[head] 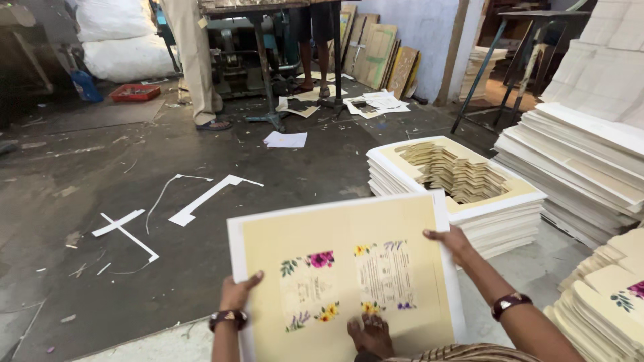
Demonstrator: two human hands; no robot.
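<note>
A large cream printed card sheet (342, 268) with flower patterns and a white border is held up in front of me. My left hand (236, 292) grips its left edge near the bottom. My right hand (451, 240) holds its right edge higher up. Both wrists wear dark bracelets. A bare foot (371, 333) rests against the lower middle of the sheet. Behind the sheet stands a pile of white-bordered sheets (463, 201) whose middle is cut out, showing stacked shaped pieces inside.
Tall stacks of cream sheets (590, 161) stand at the right, with cut cards (607, 302) at lower right. White paper offcuts (201, 198) lie on the dark floor. Two people's legs (198, 67) stand by a metal machine table (268, 40) at the back.
</note>
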